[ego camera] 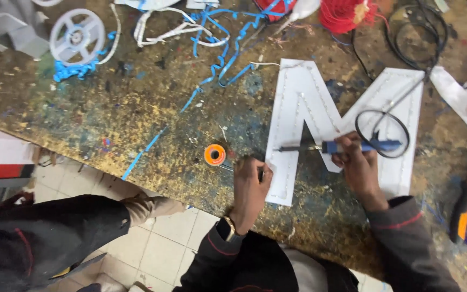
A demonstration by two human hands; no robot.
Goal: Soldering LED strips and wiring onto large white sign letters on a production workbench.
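Our right hand (359,165) grips a blue-handled soldering iron (341,146) over the white M-shaped sign letter (304,103); our left hand (248,189) pinches its near edge on the tabletop (136,108).

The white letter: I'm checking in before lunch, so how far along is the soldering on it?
Done: the white letter already carries rows of small dots along its strokes. In hand: the right hand holds a blue soldering iron with its tip over the left leg, while the left hand rests at that leg's edge beside an orange spool. How many joints are left cannot be told.
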